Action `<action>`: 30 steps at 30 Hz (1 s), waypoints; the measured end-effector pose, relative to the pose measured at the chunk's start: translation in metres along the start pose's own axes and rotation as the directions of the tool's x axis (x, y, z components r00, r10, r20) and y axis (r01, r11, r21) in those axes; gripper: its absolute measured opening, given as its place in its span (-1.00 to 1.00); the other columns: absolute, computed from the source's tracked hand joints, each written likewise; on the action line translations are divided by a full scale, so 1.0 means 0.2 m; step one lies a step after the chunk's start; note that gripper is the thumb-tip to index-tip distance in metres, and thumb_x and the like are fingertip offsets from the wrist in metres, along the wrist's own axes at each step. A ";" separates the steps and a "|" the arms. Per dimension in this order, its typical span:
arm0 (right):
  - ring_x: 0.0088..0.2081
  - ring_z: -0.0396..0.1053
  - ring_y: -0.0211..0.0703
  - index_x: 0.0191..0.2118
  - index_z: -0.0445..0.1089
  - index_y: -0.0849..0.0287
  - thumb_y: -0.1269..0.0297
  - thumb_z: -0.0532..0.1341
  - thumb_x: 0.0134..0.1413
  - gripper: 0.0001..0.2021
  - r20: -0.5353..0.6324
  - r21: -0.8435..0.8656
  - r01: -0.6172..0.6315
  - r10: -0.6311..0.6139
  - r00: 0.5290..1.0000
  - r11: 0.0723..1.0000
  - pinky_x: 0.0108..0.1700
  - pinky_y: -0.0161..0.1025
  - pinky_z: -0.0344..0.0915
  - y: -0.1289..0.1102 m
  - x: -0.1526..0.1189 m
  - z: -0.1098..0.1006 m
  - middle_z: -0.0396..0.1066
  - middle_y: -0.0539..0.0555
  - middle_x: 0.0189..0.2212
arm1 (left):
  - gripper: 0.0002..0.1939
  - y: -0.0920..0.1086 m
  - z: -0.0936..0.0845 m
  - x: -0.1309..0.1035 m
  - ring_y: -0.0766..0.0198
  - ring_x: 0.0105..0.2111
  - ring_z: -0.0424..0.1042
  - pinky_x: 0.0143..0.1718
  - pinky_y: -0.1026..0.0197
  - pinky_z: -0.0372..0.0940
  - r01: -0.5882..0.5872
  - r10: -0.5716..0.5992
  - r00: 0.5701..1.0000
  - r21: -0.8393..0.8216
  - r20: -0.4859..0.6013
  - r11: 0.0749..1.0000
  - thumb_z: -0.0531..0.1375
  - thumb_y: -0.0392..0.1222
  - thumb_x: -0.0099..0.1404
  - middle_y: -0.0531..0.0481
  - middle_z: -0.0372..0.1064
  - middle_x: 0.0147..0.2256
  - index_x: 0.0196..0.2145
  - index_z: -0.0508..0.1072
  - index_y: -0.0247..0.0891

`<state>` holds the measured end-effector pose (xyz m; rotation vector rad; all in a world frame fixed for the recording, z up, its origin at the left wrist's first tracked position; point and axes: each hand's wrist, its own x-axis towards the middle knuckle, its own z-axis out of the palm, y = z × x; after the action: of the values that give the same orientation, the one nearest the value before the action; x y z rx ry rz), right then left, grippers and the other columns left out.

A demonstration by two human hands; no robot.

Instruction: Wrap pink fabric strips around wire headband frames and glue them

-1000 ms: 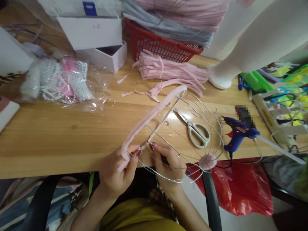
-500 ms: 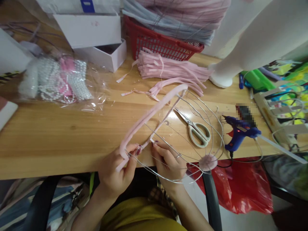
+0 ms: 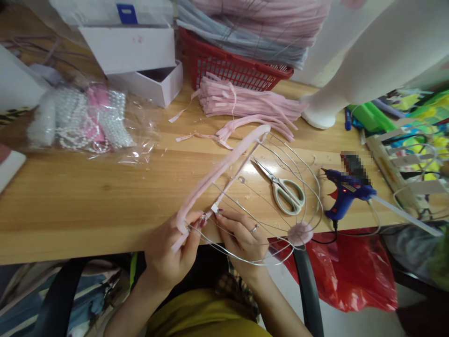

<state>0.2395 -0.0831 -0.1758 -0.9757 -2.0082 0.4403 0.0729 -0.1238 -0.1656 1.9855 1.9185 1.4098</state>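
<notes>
A domed silver wire frame [image 3: 252, 215] lies on its side above the table's front edge, with a fuzzy pink pompom [image 3: 300, 233] at its crown. Soft pink strip [image 3: 224, 169] covers its rim, and one end sticks out past my left hand [image 3: 170, 248]. That hand is closed round the rim, thumb and fingers pinching the strip. My right hand [image 3: 242, 236], partly behind the wires, is closed too; its fingertips pinch a small white tab [image 3: 214, 208] against the rim. Scissors [image 3: 287, 194] rest on the table beyond the wires.
A blue glue gun [image 3: 345, 192] with a lit red light lies at right. Behind are a bundle of pink strips [image 3: 242, 100] and a red basket [image 3: 231, 65]. A bag of beads [image 3: 87, 114] and white boxes [image 3: 129, 49] occupy the left. A red plastic bag [image 3: 351, 271] hangs below.
My right hand has shifted slightly left, towards my left hand, and the white tab shows larger now. The view has moved a little; my left hand keeps its grip.
</notes>
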 end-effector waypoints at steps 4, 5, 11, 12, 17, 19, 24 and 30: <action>-0.24 0.63 -0.18 -0.09 0.55 0.01 0.54 0.26 0.23 -0.72 0.007 0.042 0.006 -0.006 1.000 0.999 -0.15 -0.27 0.59 0.00 0.01 0.00 0.65 0.05 -0.24 | -0.87 0.00 -0.01 0.01 0.30 -0.38 0.64 -0.33 0.38 0.43 -0.019 0.019 1.000 0.007 -0.004 1.000 0.10 -0.29 0.46 -0.04 0.65 -0.33 -0.21 0.45 -0.27; -0.25 0.63 -0.19 -0.10 0.56 0.01 0.54 0.26 0.23 -0.73 0.014 0.052 0.005 -0.006 1.000 0.999 -0.17 -0.29 0.58 0.00 0.01 -0.01 0.65 0.05 -0.26 | -0.88 0.00 -0.01 0.01 0.31 -0.38 0.64 -0.32 0.39 0.44 -0.023 0.023 1.000 0.007 -0.004 1.000 0.10 -0.29 0.46 -0.04 0.65 -0.34 -0.21 0.44 -0.28; -0.26 0.64 -0.22 -0.13 0.56 0.06 0.55 0.26 0.22 -0.76 0.068 0.110 -0.004 -0.004 0.998 0.994 -0.18 -0.34 0.57 0.02 0.03 -0.05 0.65 0.05 -0.24 | -0.89 0.00 0.00 0.01 0.31 -0.38 0.65 -0.30 0.40 0.46 -0.002 0.002 0.999 -0.006 -0.043 1.000 0.11 -0.31 0.44 -0.02 0.65 -0.34 -0.22 0.44 -0.26; -0.27 0.64 -0.22 -0.14 0.56 0.06 0.55 0.26 0.21 -0.76 0.068 0.115 -0.007 -0.001 0.998 0.993 -0.18 -0.33 0.57 0.01 0.03 -0.06 0.65 0.05 -0.24 | -0.90 0.00 0.00 0.01 0.30 -0.38 0.65 -0.30 0.39 0.46 0.001 -0.001 0.999 -0.006 -0.043 1.000 0.12 -0.31 0.44 -0.02 0.65 -0.34 -0.22 0.44 -0.25; -0.29 0.64 -0.22 -0.17 0.56 0.06 0.57 0.29 0.16 -0.76 0.033 0.128 -0.003 -0.002 0.999 0.992 -0.20 -0.34 0.57 -0.01 0.03 -0.09 0.65 0.03 -0.30 | -0.90 0.00 -0.01 0.01 0.29 -0.38 0.65 -0.31 0.38 0.47 0.023 -0.022 0.999 0.014 -0.025 1.000 0.12 -0.30 0.43 -0.02 0.65 -0.34 -0.22 0.45 -0.25; -0.29 0.64 -0.21 -0.15 0.55 0.03 0.57 0.30 0.15 -0.74 0.005 0.115 -0.004 0.004 1.000 0.993 -0.19 -0.32 0.58 -0.01 0.01 -0.08 0.66 0.02 -0.30 | -0.90 0.00 -0.01 0.01 0.30 -0.37 0.65 -0.29 0.38 0.46 0.019 -0.018 0.999 0.012 -0.034 1.000 0.12 -0.32 0.43 -0.03 0.65 -0.32 -0.22 0.44 -0.25; -0.28 0.65 -0.15 -0.12 0.55 0.02 0.62 0.31 0.09 -0.66 -0.107 0.021 -0.014 0.016 0.994 1.000 -0.18 -0.25 0.58 0.00 -0.03 -0.05 0.66 0.06 -0.27 | -0.91 0.01 -0.01 0.02 0.31 -0.37 0.64 -0.31 0.40 0.45 -0.014 0.014 1.000 -0.009 -0.020 1.000 0.12 -0.33 0.42 -0.03 0.65 -0.32 -0.22 0.43 -0.26; -0.30 0.64 -0.17 -0.20 0.56 0.07 0.59 0.30 0.13 -0.75 -0.045 0.054 -0.055 0.057 0.997 0.997 -0.23 -0.30 0.58 -0.02 0.01 -0.03 0.64 0.07 -0.29 | -0.87 0.01 -0.02 0.02 0.28 -0.36 0.65 -0.31 0.35 0.47 0.012 -0.012 1.000 -0.018 0.007 1.000 0.11 -0.35 0.41 -0.01 0.65 -0.31 -0.18 0.45 -0.22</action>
<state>0.2417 -0.0848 -0.1690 -1.0027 -1.9221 0.4942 0.0710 -0.1223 -0.1601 1.9653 1.9052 1.4104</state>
